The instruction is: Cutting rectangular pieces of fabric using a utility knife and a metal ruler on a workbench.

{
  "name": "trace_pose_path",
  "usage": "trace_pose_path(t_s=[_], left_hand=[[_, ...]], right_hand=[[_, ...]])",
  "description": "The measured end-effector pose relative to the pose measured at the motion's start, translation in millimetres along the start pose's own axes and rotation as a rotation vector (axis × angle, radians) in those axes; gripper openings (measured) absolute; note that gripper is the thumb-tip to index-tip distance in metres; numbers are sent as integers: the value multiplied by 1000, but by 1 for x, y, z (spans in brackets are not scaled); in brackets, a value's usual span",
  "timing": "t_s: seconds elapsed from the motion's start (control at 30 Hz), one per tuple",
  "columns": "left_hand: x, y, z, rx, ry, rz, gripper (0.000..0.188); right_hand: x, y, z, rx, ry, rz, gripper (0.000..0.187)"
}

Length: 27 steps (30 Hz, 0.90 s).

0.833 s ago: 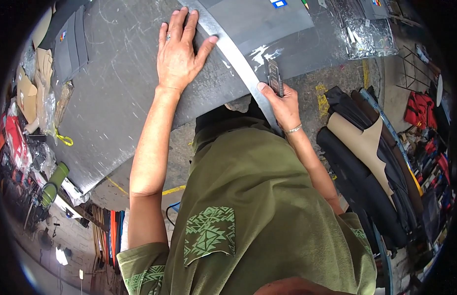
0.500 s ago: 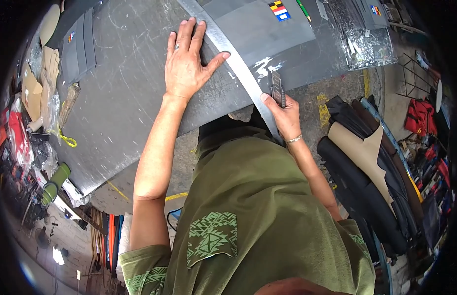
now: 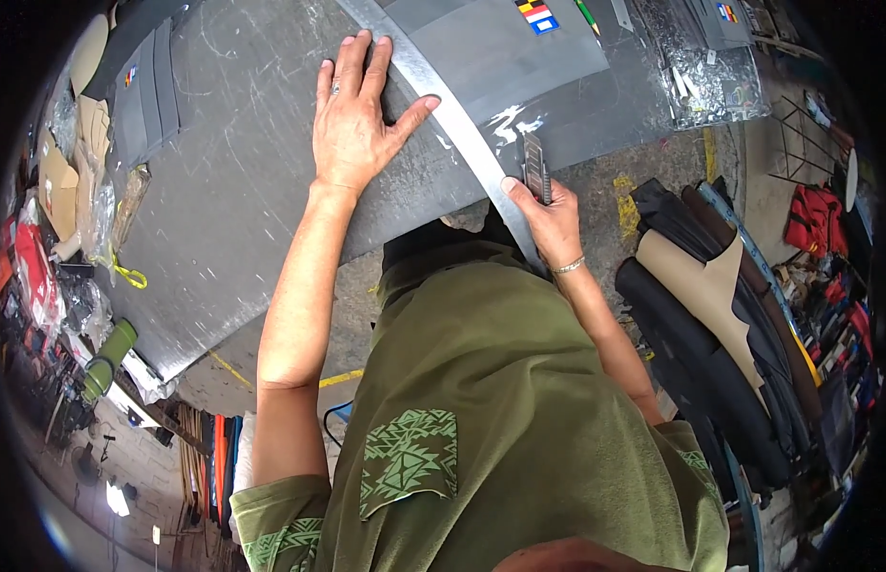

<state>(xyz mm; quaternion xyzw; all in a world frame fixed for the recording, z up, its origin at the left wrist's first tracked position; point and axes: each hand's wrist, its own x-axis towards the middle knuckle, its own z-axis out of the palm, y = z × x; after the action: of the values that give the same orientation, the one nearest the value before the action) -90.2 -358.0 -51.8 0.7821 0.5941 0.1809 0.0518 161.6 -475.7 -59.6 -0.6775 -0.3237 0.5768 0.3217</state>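
Observation:
A long metal straightedge (image 3: 453, 112) runs slantwise from the far edge of view over the table's near edge toward my body. My left hand (image 3: 355, 133) lies open on the dark tabletop, fingers spread, its fingertips and thumb at the straightedge's left side. Near the table's front edge, my right hand (image 3: 555, 227) is closed around a utility knife (image 3: 535, 170), its thumb resting on the straightedge. The knife points away from me. Grey sheet material (image 3: 519, 65) with a small colourful label (image 3: 536, 15) lies to the right of the straightedge.
A green pencil (image 3: 587, 15) and clear plastic packaging (image 3: 718, 91) lie at the far right. Stacked grey pieces (image 3: 147, 91) and brown paper (image 3: 57, 181) are on the left. Rolls of dark and beige material (image 3: 696, 286) stand beside the table at right.
The view has shifted slightly, so the table and its contents sit a little further left and up. Both hands keep their places on the straightedge.

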Motion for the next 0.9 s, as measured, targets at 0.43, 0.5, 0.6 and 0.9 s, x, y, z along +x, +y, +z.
trace_pose_path(t_s=[0.43, 0.5, 0.6, 0.9], left_hand=[[1, 1, -1, -9, 19, 24, 94], [2, 3, -4, -43, -8, 11, 100], [2, 3, -4, -40, -13, 9, 99], [1, 3, -2, -32, -2, 22, 100]], right_hand=[[-3, -8, 3, 29, -6, 25, 23], [-2, -6, 2, -8, 5, 2, 26], [-2, -8, 2, 14, -1, 9, 28], [-1, -8, 0, 0, -11, 50, 24]])
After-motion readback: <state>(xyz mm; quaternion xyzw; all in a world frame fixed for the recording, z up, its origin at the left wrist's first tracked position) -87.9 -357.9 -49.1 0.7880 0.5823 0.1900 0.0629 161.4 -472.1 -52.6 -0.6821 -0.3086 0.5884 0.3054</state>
